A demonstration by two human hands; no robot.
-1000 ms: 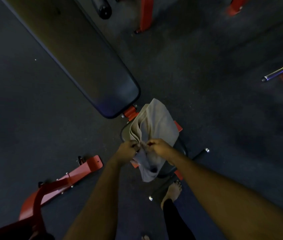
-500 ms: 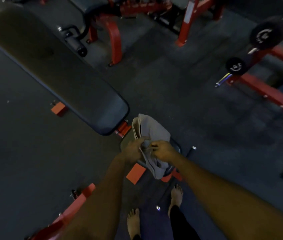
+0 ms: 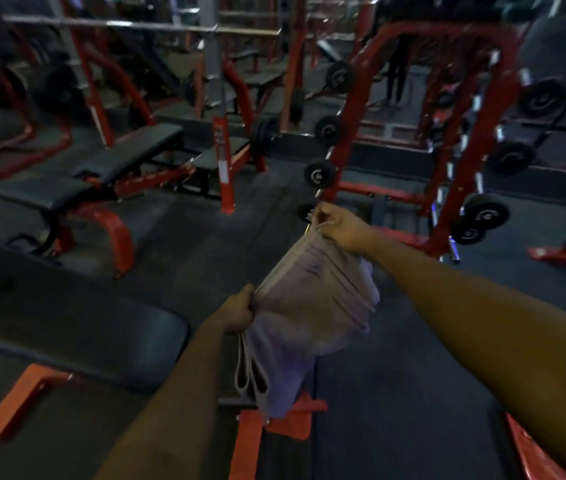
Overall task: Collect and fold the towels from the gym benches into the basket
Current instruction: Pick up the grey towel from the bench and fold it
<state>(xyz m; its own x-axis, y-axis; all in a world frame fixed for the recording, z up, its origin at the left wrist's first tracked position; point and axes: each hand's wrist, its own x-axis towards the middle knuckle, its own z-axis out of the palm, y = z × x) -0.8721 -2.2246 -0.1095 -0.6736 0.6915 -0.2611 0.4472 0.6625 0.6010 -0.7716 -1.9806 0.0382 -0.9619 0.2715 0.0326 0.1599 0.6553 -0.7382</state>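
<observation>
You hold one towel (image 3: 312,306) in the air beside the desk (image 3: 101,327). Your left hand (image 3: 238,311) grips its near edge and your right hand (image 3: 338,226) pinches the far corner, hands apart. The fold looks half done. No basket is in view, so putting it in is left.

The towel (image 3: 312,306) between the left grip (image 3: 238,311) and the right grip (image 3: 335,226) is pale grey with a lilac tint and thin darker stripes. Left of them, the worktop (image 3: 101,334) is black and its frame (image 3: 22,396) orange-red. Beyond them, the rack (image 3: 354,109) is red and its weight plates (image 3: 319,173) black.
</observation>
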